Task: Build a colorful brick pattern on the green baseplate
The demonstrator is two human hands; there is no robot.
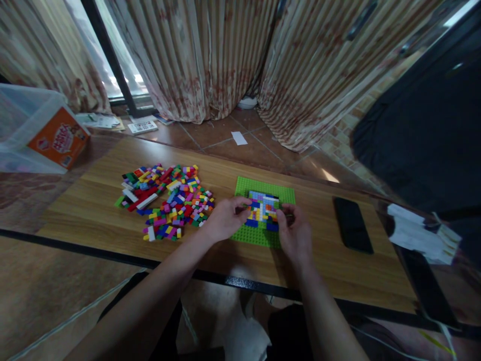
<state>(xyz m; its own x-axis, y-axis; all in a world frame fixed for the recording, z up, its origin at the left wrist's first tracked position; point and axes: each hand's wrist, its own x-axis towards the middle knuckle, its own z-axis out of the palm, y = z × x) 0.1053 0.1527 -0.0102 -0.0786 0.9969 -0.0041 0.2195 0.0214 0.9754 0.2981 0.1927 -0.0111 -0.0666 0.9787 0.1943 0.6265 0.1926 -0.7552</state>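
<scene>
A green baseplate [251, 186] lies on the wooden table [93, 205], with a patch of small coloured bricks [263, 208] built on its middle. My left hand [224, 218] rests at the plate's left edge, its fingers curled and pinched near the built bricks. My right hand [295, 234] is at the plate's lower right, fingers closed against the brick patch. Anything held in either pinch is too small to name. A loose pile of coloured bricks [167, 200] is spread on the table to the left of my left hand.
A black phone [352, 224] lies flat right of the plate. A clear plastic box with an orange label [37, 131] stands at the far left. White paper [421, 233] sits at the right edge, below a dark cloth mass [424, 135]. Curtains hang behind over a tiled floor.
</scene>
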